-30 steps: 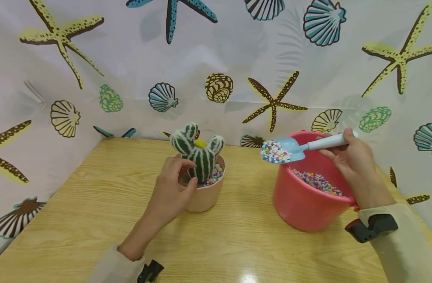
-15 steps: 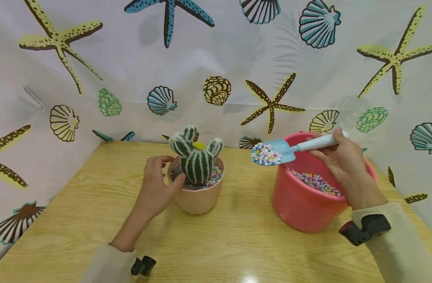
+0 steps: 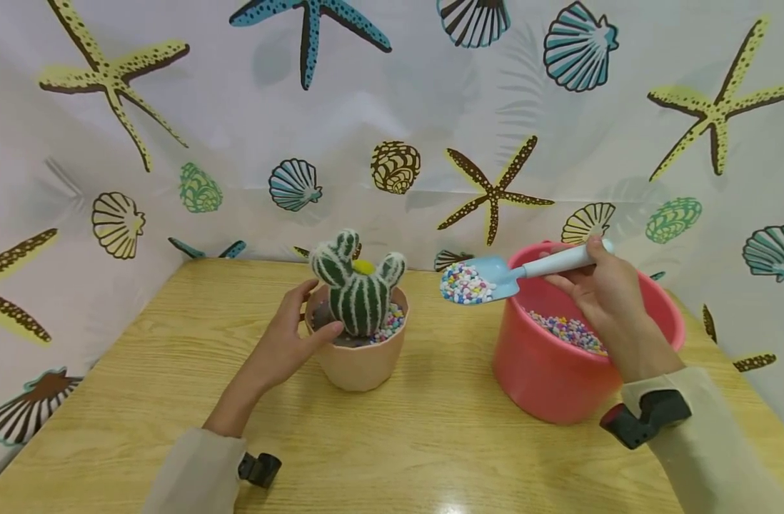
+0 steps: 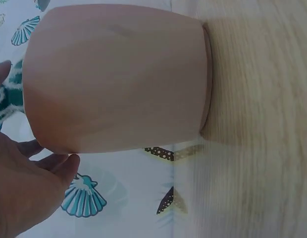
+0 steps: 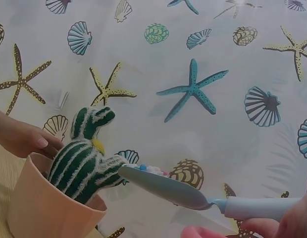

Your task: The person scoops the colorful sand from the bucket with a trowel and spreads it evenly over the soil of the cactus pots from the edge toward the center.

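A knitted green-and-white cactus [image 3: 360,307] with a yellow flower stands in a peach flowerpot [image 3: 360,368]. Colourful beads cover the right part of the pot's top, while a dark grey surface shows at the left. My left hand [image 3: 283,346] holds the pot at its left rim, thumb at the front and fingers round the far side. In my right hand [image 3: 607,300] is the handle of a light blue trowel [image 3: 503,278], whose blade carries a heap of beads [image 3: 465,284]. The blade is held level between bucket and pot; in the right wrist view its tip overlaps a cactus arm.
A pink bucket [image 3: 540,378], partly filled with small coloured beads [image 3: 564,330], stands on the right, under my right hand. The wooden table [image 3: 430,435] ends at a white cloth [image 3: 250,114] printed with starfish and shells.
My left hand has moved off the cactus, drawn back left, then settled at the pot's rim. The loaded trowel has moved left, past the bucket's rim toward the pot.
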### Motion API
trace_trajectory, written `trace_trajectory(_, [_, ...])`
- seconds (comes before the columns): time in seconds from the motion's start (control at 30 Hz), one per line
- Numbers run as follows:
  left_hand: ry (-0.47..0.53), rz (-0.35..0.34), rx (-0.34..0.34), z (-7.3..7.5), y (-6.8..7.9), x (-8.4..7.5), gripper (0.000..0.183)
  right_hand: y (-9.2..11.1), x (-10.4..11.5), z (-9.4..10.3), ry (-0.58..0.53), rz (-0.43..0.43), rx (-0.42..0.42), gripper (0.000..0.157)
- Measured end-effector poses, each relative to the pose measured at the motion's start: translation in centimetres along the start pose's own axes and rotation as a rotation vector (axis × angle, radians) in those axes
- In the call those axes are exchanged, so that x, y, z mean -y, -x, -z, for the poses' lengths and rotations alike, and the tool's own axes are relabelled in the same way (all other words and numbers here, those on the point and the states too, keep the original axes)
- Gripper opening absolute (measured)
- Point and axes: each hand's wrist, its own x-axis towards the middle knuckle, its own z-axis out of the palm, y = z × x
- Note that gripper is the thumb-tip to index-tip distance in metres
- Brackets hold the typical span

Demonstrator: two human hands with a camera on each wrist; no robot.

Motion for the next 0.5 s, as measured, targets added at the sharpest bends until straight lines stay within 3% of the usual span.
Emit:
trace_trajectory(0.27, [-0.06,-0.017,0.066,0.18,-0.42,0.89,0.092,-0.06,-0.5,-0.79,-0.004,-0.031,0.04,0.035])
trace_trajectory(0.5, [-0.069,-0.02,0.047,-0.58,-0.11,0.66,0.096,0.01,-0.68,-1.0,-0.048,-0.022,0.067,0.03])
